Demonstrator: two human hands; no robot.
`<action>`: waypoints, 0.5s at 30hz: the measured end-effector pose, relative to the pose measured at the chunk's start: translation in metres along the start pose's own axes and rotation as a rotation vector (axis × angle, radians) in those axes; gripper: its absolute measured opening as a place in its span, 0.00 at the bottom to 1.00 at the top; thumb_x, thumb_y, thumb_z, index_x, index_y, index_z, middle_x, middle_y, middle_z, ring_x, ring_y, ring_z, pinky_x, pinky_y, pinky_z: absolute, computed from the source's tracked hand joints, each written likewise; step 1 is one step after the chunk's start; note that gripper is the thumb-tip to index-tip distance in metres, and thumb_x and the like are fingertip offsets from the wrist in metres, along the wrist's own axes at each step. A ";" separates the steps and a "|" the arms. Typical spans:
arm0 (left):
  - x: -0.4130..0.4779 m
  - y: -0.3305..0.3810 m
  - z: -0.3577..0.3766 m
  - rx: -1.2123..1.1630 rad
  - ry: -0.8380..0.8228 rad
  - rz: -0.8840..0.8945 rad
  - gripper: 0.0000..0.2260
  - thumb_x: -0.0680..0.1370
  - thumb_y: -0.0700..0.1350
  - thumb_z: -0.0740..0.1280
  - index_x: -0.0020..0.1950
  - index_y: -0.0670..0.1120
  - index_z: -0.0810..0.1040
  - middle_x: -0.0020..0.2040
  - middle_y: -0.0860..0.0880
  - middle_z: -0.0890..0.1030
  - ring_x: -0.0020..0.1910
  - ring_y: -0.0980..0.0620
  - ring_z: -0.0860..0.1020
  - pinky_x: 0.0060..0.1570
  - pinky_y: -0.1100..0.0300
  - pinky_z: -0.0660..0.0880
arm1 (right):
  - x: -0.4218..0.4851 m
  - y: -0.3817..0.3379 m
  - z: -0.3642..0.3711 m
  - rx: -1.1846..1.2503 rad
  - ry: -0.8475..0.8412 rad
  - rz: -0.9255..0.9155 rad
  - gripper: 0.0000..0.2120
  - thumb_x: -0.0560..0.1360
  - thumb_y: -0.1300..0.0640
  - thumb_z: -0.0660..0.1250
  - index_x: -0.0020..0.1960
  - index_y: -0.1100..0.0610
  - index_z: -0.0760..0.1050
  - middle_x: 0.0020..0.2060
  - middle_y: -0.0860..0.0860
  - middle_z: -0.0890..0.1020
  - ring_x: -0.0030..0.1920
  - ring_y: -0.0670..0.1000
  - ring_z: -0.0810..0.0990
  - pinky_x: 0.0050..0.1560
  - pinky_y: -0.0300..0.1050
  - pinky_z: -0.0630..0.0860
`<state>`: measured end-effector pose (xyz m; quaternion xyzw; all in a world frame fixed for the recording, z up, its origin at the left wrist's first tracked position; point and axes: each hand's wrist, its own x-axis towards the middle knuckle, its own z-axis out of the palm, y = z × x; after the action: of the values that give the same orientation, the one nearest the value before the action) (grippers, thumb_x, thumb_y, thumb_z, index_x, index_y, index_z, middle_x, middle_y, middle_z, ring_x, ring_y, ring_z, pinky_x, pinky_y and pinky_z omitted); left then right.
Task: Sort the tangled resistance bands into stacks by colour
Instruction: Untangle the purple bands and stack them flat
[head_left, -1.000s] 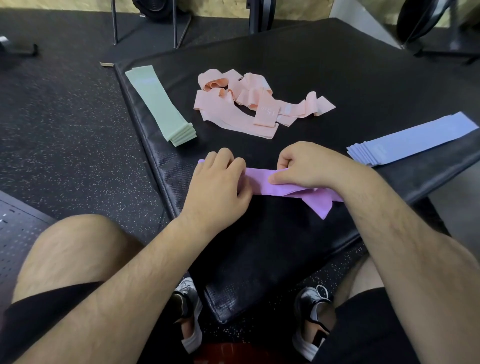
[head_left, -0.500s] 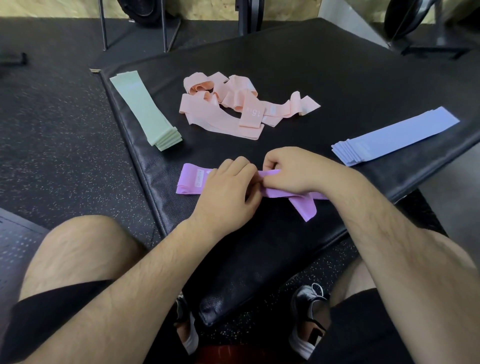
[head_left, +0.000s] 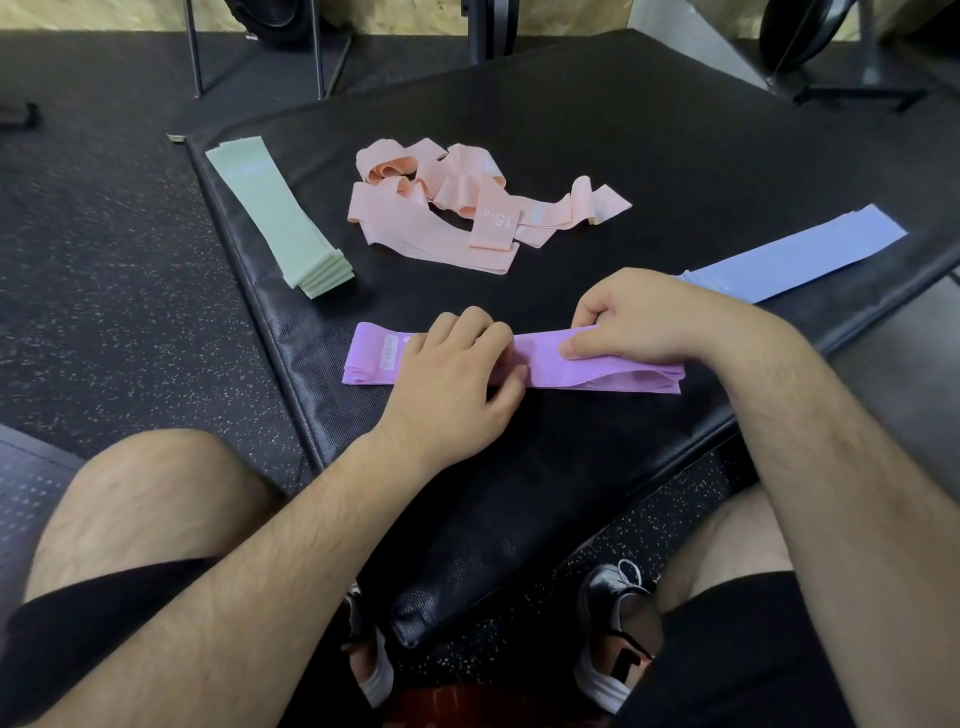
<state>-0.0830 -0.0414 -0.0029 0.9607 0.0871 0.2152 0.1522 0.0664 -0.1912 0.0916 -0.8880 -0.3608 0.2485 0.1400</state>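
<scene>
On the near part of the black mat (head_left: 675, 156), just in front of the person's knees, the purple bands (head_left: 597, 371) lie flat in a layered pile, and both hands are on them. The left hand (head_left: 452, 379) covers the pile a little left of its middle: its fingers are bent over the far edge with the tips down on the fabric, and the thumb is tucked against the near edge, so the hand clamps the layers across their width. The right hand (head_left: 649, 322) sits just beside it to the right, fingers curled tight, thumb laid flat along the top layer and pinching that layer against the folded fingers. The pile's long axis runs left to right across the view. Its left end, which carries a small white label (head_left: 389, 353), sticks out past the left hand towards the mat's edge; its right end reaches under the right forearm, where the layers look slightly uneven. Farther back, well apart from the hands, the green stack (head_left: 280, 218) lies along the mat's left edge with its long axis running away from the person. The pink bands (head_left: 467, 208) are a loose tangle in the middle. The blue stack (head_left: 795, 254) slants off to the far right, its near end hidden behind the right hand.
</scene>
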 end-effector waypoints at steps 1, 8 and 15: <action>0.000 0.001 0.000 0.003 -0.001 0.000 0.09 0.77 0.55 0.61 0.47 0.49 0.73 0.49 0.55 0.72 0.48 0.50 0.69 0.48 0.50 0.71 | 0.000 0.001 0.000 0.000 -0.002 0.000 0.06 0.75 0.50 0.73 0.42 0.51 0.83 0.29 0.42 0.79 0.34 0.42 0.76 0.33 0.38 0.68; 0.001 0.004 0.002 0.025 0.018 -0.011 0.10 0.76 0.55 0.60 0.46 0.49 0.73 0.48 0.55 0.72 0.47 0.50 0.69 0.47 0.51 0.71 | 0.000 0.016 -0.004 0.012 0.027 0.046 0.05 0.73 0.51 0.74 0.38 0.49 0.82 0.24 0.35 0.77 0.35 0.44 0.76 0.36 0.41 0.69; 0.004 0.017 0.004 0.121 0.046 0.005 0.07 0.72 0.48 0.62 0.43 0.46 0.70 0.47 0.50 0.72 0.44 0.46 0.68 0.41 0.50 0.67 | 0.000 0.018 0.010 0.002 0.024 0.057 0.03 0.74 0.54 0.71 0.42 0.52 0.79 0.33 0.44 0.79 0.38 0.45 0.77 0.37 0.41 0.70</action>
<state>-0.0756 -0.0576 0.0006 0.9632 0.1011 0.2320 0.0912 0.0712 -0.2033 0.0753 -0.9008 -0.3333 0.2419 0.1379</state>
